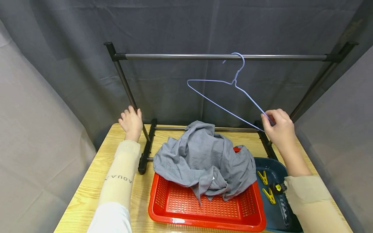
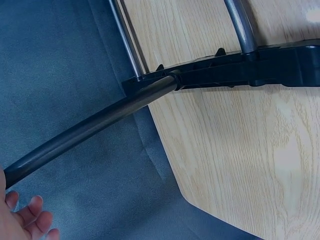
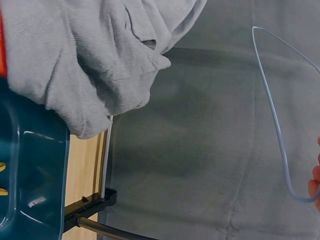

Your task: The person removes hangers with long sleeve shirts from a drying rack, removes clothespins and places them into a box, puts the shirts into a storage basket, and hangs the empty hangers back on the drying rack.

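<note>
A light purple wire clothes hanger [image 1: 214, 103] hangs by its hook over the rack's top rail [image 1: 175, 57], swung at an angle. With my right hand [image 1: 278, 127] I pinch its right lower corner; in the right wrist view only the fingertips [image 3: 315, 187] show at the edge. My left hand [image 1: 130, 123] is beside the rack's left post [image 1: 123, 79], fingers loosely bent; whether it touches the post I cannot tell. A crumpled grey cloth garment [image 1: 204, 155] lies heaped over the back of a red plastic basket [image 1: 204, 223].
Right of the basket is a dark teal tray [image 1: 269, 163] with yellow clips [image 1: 268, 195] and a small black-and-yellow item [image 1: 278, 188]. The rack's black feet [image 1: 147, 152] stand on the wooden table [image 1: 87, 181]. Grey curtains [image 1: 163, 26] surround it.
</note>
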Demonstrator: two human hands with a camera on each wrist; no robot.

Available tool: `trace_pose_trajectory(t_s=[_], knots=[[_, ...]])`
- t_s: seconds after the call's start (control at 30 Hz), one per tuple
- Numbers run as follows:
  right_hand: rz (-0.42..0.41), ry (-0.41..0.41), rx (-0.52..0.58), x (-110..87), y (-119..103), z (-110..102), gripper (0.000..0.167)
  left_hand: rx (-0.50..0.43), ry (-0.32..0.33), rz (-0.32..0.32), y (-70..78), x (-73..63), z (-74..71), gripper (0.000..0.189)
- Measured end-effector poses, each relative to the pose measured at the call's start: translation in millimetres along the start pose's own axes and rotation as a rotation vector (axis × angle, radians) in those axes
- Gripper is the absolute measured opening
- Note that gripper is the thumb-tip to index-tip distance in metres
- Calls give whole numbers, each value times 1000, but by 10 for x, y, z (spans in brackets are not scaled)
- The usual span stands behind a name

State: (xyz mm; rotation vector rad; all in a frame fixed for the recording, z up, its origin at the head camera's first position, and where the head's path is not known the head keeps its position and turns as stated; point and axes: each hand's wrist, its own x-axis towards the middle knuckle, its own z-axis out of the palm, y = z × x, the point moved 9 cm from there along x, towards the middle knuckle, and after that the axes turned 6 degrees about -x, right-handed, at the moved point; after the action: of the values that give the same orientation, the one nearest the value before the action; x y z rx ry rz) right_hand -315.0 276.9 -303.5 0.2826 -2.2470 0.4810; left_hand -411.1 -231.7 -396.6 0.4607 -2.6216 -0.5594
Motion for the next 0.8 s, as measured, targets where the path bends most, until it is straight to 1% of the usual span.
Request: trace_pose_trajectory(t_s=[0.17, 0.43, 0.6, 0.8], knots=[[-20, 2, 4, -17, -18, 22, 13, -3, 7, -3, 2, 2, 10, 51], [-12, -10, 22, -41, -20, 32, 15, -11, 18, -4, -7, 11, 27, 49], [-8, -14, 32, -45, -20, 39, 16, -14, 33, -3, -5, 6, 8, 49], [3, -16, 43, -57, -4, 50, 17, -23, 28, -3, -3, 8, 5, 49]])
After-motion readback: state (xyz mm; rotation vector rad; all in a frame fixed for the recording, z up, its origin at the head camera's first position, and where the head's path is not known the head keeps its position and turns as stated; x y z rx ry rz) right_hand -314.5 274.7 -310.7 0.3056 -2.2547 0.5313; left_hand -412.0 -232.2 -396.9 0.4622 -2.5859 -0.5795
